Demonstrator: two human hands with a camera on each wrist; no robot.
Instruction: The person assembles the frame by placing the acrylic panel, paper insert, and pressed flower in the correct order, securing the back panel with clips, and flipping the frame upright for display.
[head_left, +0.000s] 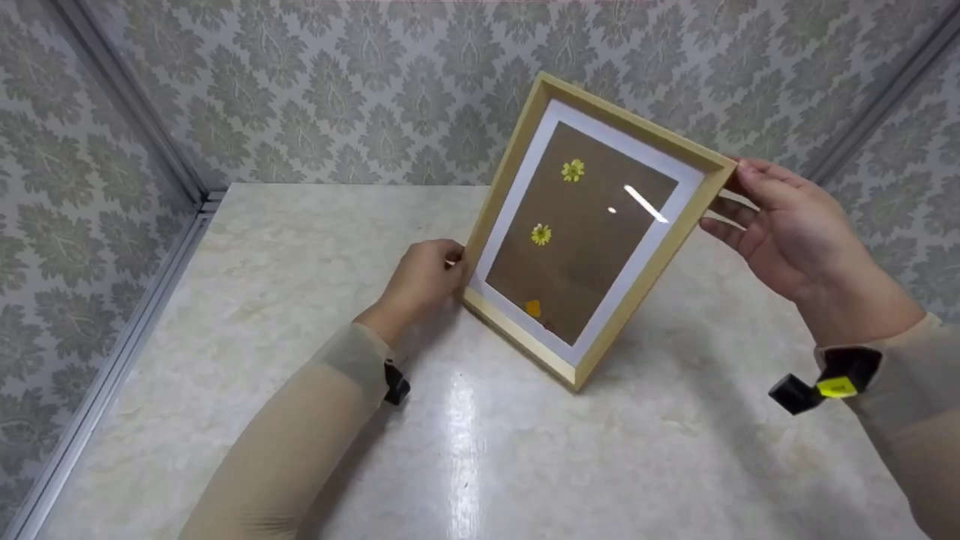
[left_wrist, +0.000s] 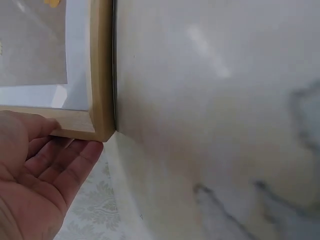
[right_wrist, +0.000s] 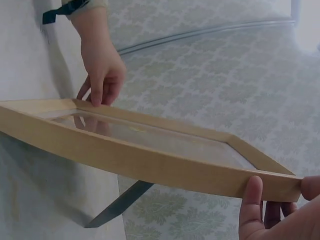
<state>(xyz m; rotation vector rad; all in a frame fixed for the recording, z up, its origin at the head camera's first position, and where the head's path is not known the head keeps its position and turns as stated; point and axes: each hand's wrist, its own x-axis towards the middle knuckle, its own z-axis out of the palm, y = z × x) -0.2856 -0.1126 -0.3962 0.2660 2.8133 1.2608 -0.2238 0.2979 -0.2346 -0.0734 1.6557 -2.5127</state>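
- Wooden picture frame (head_left: 592, 225) tilted, bottom edge on marble table (head_left: 675, 450).
- Left hand (head_left: 420, 277) pinches its 9 o'clock corner.
- Right hand (head_left: 780, 225) pinches the 2 o'clock corner.
- Pressed flowers (head_left: 541, 234) inside, seemingly.

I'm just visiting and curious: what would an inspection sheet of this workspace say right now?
Surface: pale marble-look table, glossy with a light streak.
Job's things: wooden picture frame with pressed yellow flowers behind glass, tilted, its lower edge on the table.
Clutter: nothing seen.
Hands: left hand holds the frame's left edge; right hand pinches its top right corner.
Cables: nothing seen; black straps at both wrists.
Surroundings: patterned wallpaper with metal corner strips.
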